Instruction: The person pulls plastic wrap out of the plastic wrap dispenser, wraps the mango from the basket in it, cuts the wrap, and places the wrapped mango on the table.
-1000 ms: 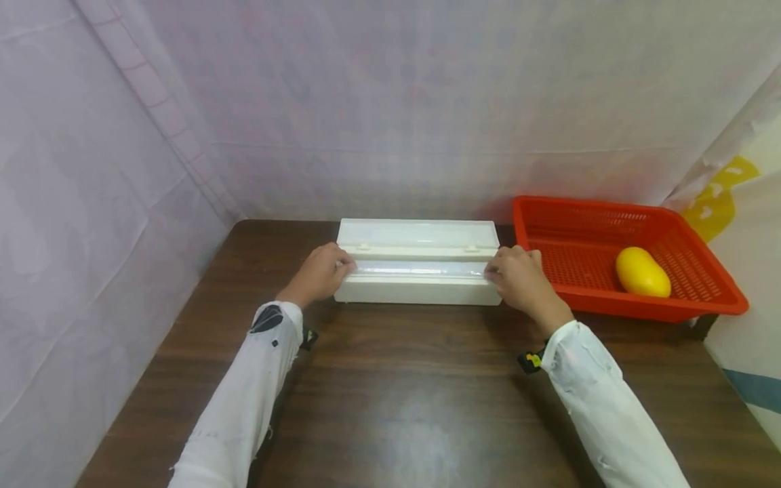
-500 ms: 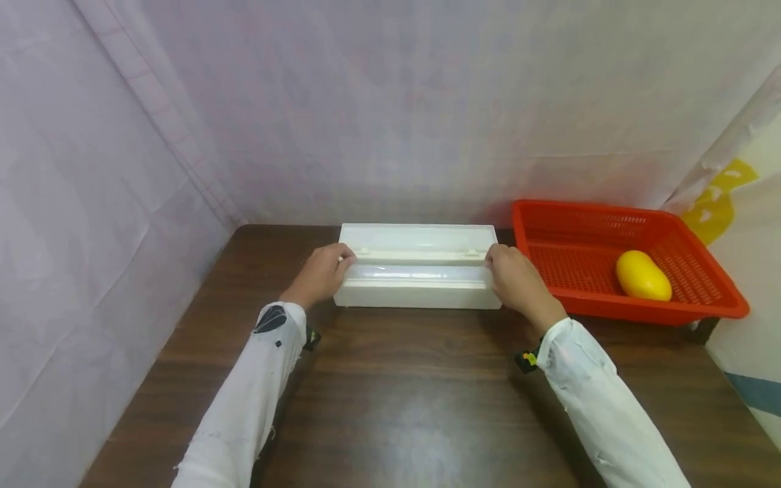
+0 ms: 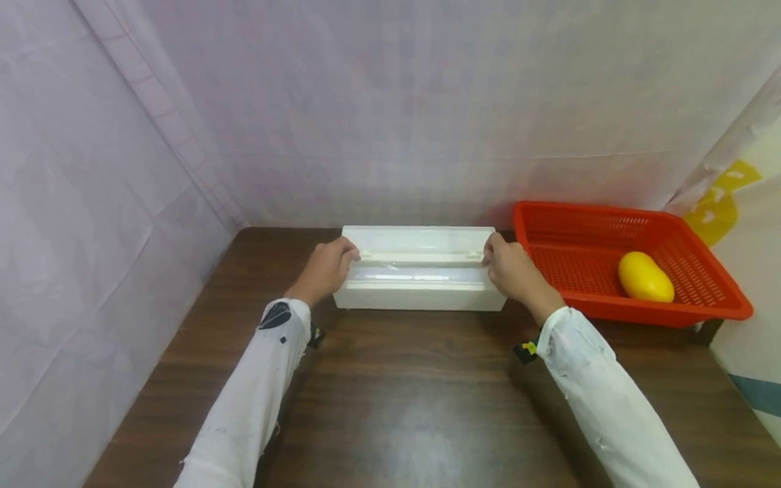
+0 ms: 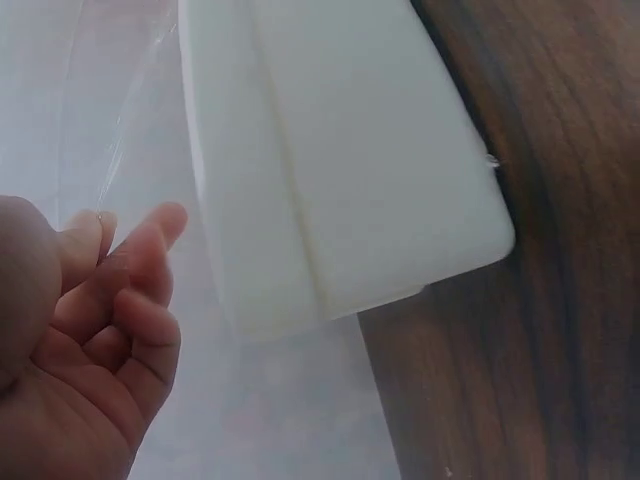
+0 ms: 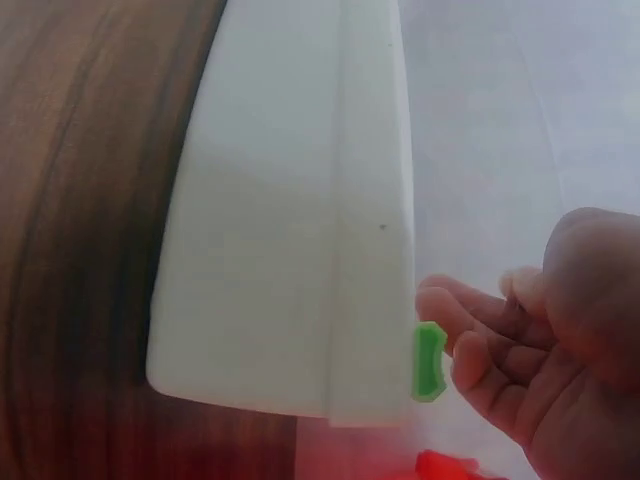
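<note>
At the far edge of the table (image 3: 415, 379), between the person's two hands, sits a long white box (image 3: 417, 298) with its lid (image 3: 421, 238) tipped back on the far side. A strip of clear film (image 3: 421, 274) lies across the box opening. The left hand (image 3: 328, 266) is at the left end, thumb and forefinger closed together on the film's edge, the other fingers (image 4: 150, 325) loosely curled. The right hand (image 3: 511, 268) is at the right end in a matching pinch; a faint line of film runs toward it, though the film between those fingertips is hard to make out.

For clean handling, both hands should best move at one height and one speed, so that the edge runs level and neither corner folds. A light, steady pull outward would keep wrinkles from forming, since film this thin likely clings to itself. The right fingers curl close by the green piece (image 5: 429, 362) at the box's end, so that hand should take care not to snag it.
</note>
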A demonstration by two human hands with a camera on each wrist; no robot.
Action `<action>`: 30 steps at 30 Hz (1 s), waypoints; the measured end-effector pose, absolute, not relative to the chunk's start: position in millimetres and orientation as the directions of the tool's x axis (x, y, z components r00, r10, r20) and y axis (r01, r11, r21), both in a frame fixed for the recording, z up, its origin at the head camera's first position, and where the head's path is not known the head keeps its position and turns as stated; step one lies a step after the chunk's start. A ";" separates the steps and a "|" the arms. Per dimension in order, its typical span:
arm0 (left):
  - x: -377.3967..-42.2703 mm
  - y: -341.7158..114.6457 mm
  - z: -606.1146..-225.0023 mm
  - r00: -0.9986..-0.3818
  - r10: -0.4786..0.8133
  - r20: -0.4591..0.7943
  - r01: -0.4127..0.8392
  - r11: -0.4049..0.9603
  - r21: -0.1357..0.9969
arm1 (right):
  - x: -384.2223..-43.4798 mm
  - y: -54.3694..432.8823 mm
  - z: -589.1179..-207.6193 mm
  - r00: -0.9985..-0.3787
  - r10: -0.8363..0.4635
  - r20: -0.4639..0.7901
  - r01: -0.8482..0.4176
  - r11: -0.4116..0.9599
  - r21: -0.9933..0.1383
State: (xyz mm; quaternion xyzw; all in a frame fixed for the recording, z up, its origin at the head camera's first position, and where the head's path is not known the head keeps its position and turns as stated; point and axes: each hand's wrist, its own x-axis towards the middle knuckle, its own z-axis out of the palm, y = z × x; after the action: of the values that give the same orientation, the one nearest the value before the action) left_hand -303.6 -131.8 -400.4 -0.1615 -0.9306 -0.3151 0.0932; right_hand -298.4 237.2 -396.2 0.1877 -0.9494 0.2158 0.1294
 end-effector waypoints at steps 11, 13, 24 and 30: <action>-300.7 -132.4 -386.0 -0.919 0.222 0.324 0.383 0.693 0.611 | -298.2 234.8 -380.8 -0.889 -0.355 0.289 -0.450 0.794 -0.409; -299.6 -133.6 -383.6 -0.920 0.231 0.317 0.384 0.692 0.611 | -297.9 234.3 -379.2 -0.879 -0.369 0.303 -0.467 0.793 -0.390; -289.1 -146.5 -371.8 -0.926 0.349 0.148 0.359 0.682 0.638 | -293.5 237.5 -367.3 -0.900 -0.313 0.305 -0.418 0.818 -0.394; -289.7 -145.2 -371.4 -0.917 0.365 0.160 0.384 0.699 0.603 | -293.0 240.1 -362.3 -0.901 -0.307 0.306 -0.413 0.822 -0.393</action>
State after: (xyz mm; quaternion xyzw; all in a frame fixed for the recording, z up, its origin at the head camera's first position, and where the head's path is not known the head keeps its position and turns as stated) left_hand -289.7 -145.2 -371.4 -0.2032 -0.9217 -0.3301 0.0141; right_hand -293.0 240.1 -362.3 0.1899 -0.9474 0.2306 0.1150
